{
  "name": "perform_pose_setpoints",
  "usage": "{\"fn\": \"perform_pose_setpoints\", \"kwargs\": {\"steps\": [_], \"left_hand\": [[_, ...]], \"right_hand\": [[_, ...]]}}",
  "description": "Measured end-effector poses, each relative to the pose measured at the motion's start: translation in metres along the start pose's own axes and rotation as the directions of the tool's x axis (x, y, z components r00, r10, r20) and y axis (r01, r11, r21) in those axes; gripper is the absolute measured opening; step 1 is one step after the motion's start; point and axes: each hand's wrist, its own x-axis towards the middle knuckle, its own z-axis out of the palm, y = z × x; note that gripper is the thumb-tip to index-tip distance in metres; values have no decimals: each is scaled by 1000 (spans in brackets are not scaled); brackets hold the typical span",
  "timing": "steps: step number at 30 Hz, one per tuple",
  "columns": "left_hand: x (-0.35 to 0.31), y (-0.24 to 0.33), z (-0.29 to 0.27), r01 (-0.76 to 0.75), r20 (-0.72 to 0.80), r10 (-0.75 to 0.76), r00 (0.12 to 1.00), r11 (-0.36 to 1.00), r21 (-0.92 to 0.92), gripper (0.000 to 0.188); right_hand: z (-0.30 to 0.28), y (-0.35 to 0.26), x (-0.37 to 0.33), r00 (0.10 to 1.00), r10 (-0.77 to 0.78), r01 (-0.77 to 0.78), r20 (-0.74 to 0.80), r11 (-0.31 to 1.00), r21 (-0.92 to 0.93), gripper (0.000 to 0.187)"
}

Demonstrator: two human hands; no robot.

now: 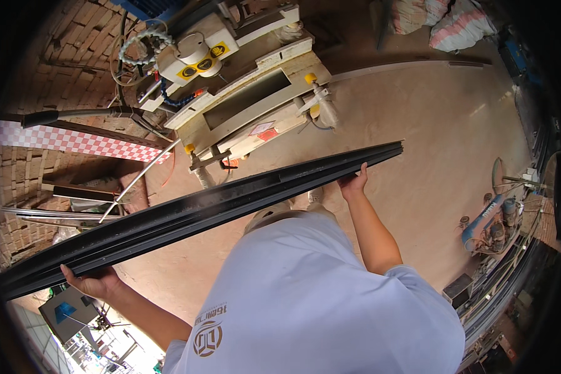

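Lifted: your left hand [96, 283] and right hand [353, 182], half-curled, hold the black profile [230, 201]; not on the clamp-fitted machine [243, 86].

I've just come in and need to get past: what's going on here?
A person is holding a long black grooved profile crosswise in front of the body. The left grip supports its lower edge toward the left end, the right grip near the right end. Ahead stands a beige machine with yellow-tipped clamps; the profile is not lying on its bed. The view cuts off the profile's left end.
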Motion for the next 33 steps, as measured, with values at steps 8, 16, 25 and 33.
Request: {"fn": "perform_pose_setpoints", "kwargs": {"steps": [8,16,25,33], "left_hand": [[-56,40,42,-148,42,145,989,984,99,60],[-95,64,77,-223,63,219,974,972,70,56],[-115,85,74,-277,96,273,957,961,26,52],[-122,91,71,-289,186,269,945,953,91,51]], "right_hand": [[-37,3,1,992,113,-118,48,988,103,85],[-41,9,-2,994,107,-109,28,987,115,83],[-34,13,-12,988,133,-136,77,990,44,85],[-35,16,-16,986,161,-164,51,986,44,83]]}}
